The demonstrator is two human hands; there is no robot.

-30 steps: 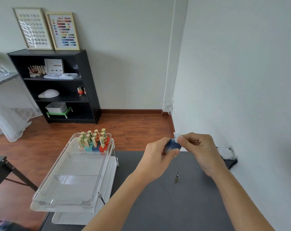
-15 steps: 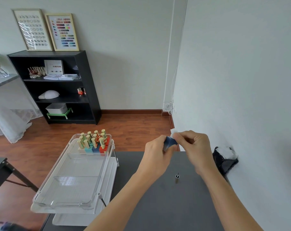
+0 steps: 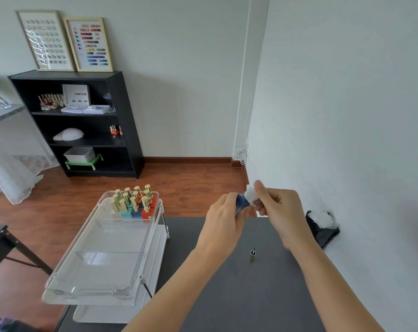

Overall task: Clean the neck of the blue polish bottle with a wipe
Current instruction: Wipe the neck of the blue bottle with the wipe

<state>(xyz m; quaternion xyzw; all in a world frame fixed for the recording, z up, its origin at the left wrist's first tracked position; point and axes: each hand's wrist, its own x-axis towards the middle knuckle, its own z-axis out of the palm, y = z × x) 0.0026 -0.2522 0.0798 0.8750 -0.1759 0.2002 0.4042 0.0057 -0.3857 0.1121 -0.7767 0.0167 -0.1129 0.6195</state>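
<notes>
My left hand (image 3: 223,218) grips the blue polish bottle (image 3: 241,202) and holds it up above the far edge of the dark table (image 3: 227,295). Only part of the blue body shows between my fingers. My right hand (image 3: 278,207) pinches a small white wipe (image 3: 250,195) against the top of the bottle, so the neck itself is hidden. The bottle's cap with its brush (image 3: 252,255) stands upright on the table below my hands.
A clear tray (image 3: 102,257) on a white cart at the left holds several gold-capped polish bottles (image 3: 133,200) at its far end. A black bin (image 3: 321,227) with white waste sits by the right wall. A black shelf unit (image 3: 83,123) stands across the room.
Both hands have risen slightly with the bottle. More of the white wipe shows above the bottle top, and my right fingers have shifted on it.
</notes>
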